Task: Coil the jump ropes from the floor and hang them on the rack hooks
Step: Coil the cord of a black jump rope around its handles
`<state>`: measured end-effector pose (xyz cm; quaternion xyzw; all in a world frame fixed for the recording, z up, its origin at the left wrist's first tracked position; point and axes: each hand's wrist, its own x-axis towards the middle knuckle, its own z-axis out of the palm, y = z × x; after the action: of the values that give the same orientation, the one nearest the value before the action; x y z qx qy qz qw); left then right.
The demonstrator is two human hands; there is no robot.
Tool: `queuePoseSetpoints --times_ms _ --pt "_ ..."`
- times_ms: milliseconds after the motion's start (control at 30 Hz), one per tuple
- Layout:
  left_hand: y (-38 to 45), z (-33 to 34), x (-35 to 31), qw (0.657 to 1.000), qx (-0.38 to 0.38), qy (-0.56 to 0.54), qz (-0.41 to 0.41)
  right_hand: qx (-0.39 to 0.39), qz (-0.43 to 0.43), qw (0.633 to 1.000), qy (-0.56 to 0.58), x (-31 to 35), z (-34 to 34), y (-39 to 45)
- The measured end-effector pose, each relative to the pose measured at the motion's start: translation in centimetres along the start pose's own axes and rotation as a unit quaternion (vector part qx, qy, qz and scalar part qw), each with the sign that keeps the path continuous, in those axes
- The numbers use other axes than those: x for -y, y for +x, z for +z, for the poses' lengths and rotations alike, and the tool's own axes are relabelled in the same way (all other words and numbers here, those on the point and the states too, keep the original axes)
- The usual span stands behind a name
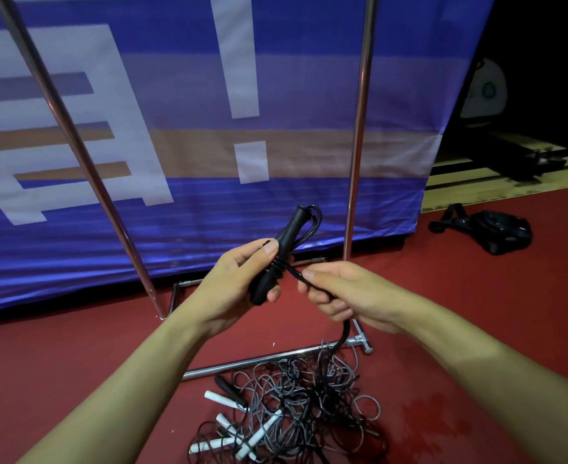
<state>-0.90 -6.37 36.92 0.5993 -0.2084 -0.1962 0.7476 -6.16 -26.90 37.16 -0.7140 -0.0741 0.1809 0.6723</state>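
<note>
My left hand (239, 279) grips the black handles of a jump rope (284, 242), held tilted with their top ends up and cord loops showing at the top. Several turns of black cord wrap the handles' middle. My right hand (339, 289) pinches the bundled black cord right beside the wraps; the cord hangs below that hand toward the floor. A tangled pile of black and grey jump ropes (296, 403) with white and black handles lies on the red floor below my hands. The metal rack's uprights (359, 135) rise in front of me; no hooks are in view.
The rack's base bar (259, 361) lies on the floor just behind the pile. A blue and white banner (209, 195) hangs behind the rack. A black bag (496, 234) sits on the floor at the right. A dark wet-looking patch (433, 413) marks the floor right of the pile.
</note>
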Motion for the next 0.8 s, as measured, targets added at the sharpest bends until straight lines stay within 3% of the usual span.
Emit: queuePoseSetpoints --times_ms 167,300,400,467,567,667,700,800 --pt "-0.4 -0.1 -0.5 0.998 0.011 -0.068 0.005 -0.046 -0.078 0.994 -0.056 0.8 -0.3 -0.3" --pt "-0.5 -0.8 -0.2 0.997 0.047 -0.061 0.012 -0.05 -0.083 0.992 -0.084 0.5 -0.6 -0.4" --pt "-0.5 -0.8 -0.2 0.998 0.032 -0.05 0.01 -0.067 -0.079 0.987 -0.12 0.3 -0.3 -0.3" --pt "-0.6 -0.3 -0.5 0.999 0.012 -0.048 0.007 -0.104 -0.124 0.965 -0.208 0.3 0.1 -0.3" --pt "-0.7 0.1 -0.6 0.999 -0.016 -0.048 0.002 -0.175 -0.221 0.901 -0.329 -0.2 0.6 -0.3" --pt "-0.7 -0.1 -0.3 0.999 -0.028 -0.023 0.011 -0.219 -0.222 0.855 -0.415 -0.4 0.4 0.1" --pt "-0.7 0.0 -0.2 0.999 -0.034 0.002 0.016 -0.213 -0.205 0.86 -0.415 -0.4 0.5 0.2" --pt "-0.7 0.4 -0.1 0.987 -0.073 0.133 0.047 -0.163 -0.101 0.933 -0.304 0.1 0.8 0.3"
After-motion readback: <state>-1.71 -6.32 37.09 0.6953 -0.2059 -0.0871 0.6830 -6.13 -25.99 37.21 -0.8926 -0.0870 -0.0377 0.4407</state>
